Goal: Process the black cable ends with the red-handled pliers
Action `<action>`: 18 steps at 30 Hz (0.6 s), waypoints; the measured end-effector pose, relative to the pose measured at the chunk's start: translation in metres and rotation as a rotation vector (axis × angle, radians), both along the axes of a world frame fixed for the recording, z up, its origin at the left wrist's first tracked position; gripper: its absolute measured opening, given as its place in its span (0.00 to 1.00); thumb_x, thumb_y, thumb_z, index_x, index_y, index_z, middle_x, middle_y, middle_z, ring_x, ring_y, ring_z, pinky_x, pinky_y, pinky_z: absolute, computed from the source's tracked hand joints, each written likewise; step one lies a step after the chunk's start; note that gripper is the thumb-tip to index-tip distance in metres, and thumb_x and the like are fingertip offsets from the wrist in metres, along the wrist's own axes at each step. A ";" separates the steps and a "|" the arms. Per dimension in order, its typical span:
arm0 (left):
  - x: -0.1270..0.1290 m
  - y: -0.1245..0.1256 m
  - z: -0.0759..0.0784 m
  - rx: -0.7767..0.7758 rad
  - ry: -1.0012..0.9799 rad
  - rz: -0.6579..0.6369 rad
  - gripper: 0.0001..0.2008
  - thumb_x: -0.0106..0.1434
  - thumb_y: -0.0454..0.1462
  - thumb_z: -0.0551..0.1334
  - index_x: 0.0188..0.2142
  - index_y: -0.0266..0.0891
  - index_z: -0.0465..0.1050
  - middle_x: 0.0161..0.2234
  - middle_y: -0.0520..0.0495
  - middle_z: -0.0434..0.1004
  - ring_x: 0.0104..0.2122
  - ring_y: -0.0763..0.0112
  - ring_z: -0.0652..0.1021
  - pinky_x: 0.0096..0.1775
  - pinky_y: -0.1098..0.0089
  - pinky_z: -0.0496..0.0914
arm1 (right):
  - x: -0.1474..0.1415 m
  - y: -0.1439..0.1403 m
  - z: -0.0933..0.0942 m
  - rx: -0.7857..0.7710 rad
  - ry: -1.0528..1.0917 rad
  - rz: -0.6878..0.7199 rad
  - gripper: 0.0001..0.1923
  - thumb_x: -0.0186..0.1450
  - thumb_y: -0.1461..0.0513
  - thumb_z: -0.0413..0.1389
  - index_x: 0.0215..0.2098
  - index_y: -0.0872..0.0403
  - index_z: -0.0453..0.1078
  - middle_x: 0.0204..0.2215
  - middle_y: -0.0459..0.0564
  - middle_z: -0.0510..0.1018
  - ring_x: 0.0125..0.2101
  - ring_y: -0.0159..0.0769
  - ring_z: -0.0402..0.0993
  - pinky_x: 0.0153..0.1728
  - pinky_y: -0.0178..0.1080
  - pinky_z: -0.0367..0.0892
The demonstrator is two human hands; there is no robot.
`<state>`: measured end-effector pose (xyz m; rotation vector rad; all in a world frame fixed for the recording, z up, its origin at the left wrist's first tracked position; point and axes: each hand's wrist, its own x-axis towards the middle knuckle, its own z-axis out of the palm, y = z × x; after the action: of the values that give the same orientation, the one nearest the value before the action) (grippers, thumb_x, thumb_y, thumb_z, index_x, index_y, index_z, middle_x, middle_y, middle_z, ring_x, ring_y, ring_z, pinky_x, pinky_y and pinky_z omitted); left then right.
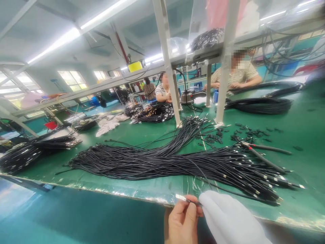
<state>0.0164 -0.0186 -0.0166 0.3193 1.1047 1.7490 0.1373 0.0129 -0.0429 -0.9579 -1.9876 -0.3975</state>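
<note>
At the table's front edge, my bare left hand pinches a black cable between thumb and fingers. The cable's silvery connector sticks out to the left of the fingertips. My right hand, in a white glove, is closed on the same cable just to the right, touching the left fingertips; its fingers hide that part of the cable. Just beyond both hands, a long bundle of black cables lies across the green table, many with metal plugs at their right ends.
Pliers with dark handles lie on the cable ends at right, near small black pieces. White posts rise from the table. Coiled cables lie at back right, more cables at left. Co-workers sit across the table.
</note>
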 end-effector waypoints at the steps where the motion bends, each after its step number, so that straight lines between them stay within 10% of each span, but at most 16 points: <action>1: 0.001 0.001 0.001 0.008 -0.022 -0.007 0.21 0.35 0.48 0.82 0.25 0.38 0.85 0.24 0.46 0.81 0.23 0.74 0.77 0.32 0.74 0.73 | 0.000 0.000 -0.003 0.006 0.004 -0.006 0.14 0.67 0.64 0.55 0.47 0.45 0.78 0.42 0.49 0.83 0.37 0.42 0.81 0.38 0.42 0.76; 18: 0.015 0.012 0.001 0.043 -0.206 -0.025 0.20 0.32 0.44 0.84 0.24 0.37 0.85 0.24 0.48 0.80 0.23 0.77 0.75 0.29 0.77 0.70 | -0.003 0.003 -0.015 -0.051 0.040 -0.041 0.15 0.66 0.63 0.55 0.44 0.41 0.80 0.35 0.48 0.83 0.33 0.46 0.82 0.33 0.45 0.79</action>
<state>0.0311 -0.0066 -0.0155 0.1733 0.9127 1.7419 0.1340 0.0161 -0.0581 -1.0325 -1.9524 -0.3488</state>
